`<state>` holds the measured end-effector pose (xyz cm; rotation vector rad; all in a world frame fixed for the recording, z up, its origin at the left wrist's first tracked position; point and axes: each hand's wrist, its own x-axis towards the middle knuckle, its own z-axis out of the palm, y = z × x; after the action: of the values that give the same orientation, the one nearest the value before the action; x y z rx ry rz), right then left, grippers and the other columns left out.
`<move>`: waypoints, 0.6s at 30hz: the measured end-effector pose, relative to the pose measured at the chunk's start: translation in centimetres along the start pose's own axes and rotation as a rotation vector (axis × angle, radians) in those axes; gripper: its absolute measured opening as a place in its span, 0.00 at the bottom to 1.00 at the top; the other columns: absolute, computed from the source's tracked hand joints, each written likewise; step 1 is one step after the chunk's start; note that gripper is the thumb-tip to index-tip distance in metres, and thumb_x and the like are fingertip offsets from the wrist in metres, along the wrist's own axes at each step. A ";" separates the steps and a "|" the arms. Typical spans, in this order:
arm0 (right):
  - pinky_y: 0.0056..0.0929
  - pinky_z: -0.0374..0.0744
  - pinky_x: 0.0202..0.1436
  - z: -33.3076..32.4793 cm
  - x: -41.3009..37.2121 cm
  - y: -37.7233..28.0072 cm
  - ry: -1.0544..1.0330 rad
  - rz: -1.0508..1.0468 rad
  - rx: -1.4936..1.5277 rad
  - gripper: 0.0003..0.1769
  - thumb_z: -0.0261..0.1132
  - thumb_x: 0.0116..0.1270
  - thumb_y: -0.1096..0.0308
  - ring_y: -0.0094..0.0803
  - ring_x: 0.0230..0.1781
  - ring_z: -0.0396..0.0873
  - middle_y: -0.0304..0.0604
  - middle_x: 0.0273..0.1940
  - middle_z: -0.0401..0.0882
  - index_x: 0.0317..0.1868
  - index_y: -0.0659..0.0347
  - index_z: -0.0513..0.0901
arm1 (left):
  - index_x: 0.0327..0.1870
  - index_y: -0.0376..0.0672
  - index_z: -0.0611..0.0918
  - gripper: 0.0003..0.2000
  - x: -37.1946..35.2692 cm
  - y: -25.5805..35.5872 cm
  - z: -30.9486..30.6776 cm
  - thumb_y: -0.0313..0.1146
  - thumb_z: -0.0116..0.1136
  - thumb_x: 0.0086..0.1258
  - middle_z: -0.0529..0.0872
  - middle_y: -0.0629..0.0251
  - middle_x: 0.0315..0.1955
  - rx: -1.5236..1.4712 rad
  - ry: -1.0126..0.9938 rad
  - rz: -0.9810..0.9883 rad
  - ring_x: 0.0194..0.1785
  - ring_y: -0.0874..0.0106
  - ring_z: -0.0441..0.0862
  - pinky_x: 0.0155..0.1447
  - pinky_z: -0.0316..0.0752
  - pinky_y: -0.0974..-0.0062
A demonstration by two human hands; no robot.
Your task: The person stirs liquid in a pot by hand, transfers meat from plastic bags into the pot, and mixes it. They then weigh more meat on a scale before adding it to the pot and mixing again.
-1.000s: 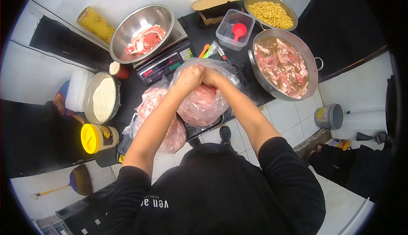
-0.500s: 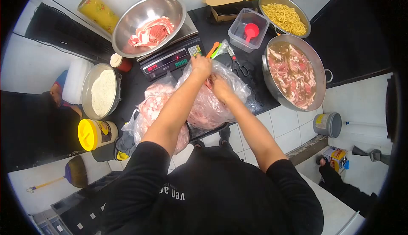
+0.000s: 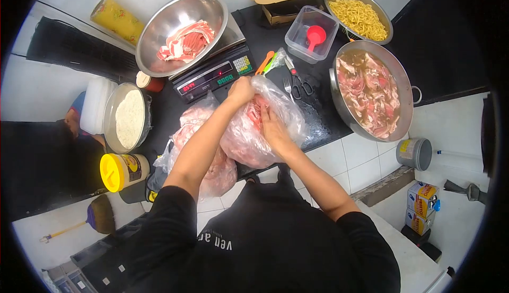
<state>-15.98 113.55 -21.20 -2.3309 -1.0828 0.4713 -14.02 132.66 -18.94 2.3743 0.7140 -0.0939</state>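
Note:
My left hand is closed on the upper edge of a clear plastic bag, holding its mouth open. Pink sliced meat shows in the opening. My right hand lies against that meat with its fingers stretched out, the fingertips partly among the slices. A second plastic bag of meat sits under my left forearm. Just beyond my left hand is a digital scale with red digits lit. On the scale rests a steel bowl with several slices of meat in it.
To the right stand a large pot of meat in brown liquid and a pan of yellow noodles. Scissors, a fork and a plastic tub with a red scoop lie nearer. Flour in a bowl is at left.
My left hand has pulled the bag's edge left and slightly down, widening the mouth. More meat shows beside my right hand, which has moved slightly down. The camera view has shifted a little.

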 end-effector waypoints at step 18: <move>0.47 0.76 0.52 -4.1 -5.2 -3.4 0.088 -0.715 -0.019 0.21 0.62 0.57 0.71 0.51 0.48 0.78 0.53 0.46 0.80 0.53 0.59 0.80 | 0.51 0.38 0.71 0.18 -22.7 2.9 -1.4 0.20 0.56 0.58 0.84 0.44 0.37 -0.728 0.244 -0.176 0.45 0.51 0.84 0.48 0.76 0.57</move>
<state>-19.15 110.09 -15.40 -1.7808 -1.7551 0.0804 -31.95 120.99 -10.71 1.6371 0.8872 0.3336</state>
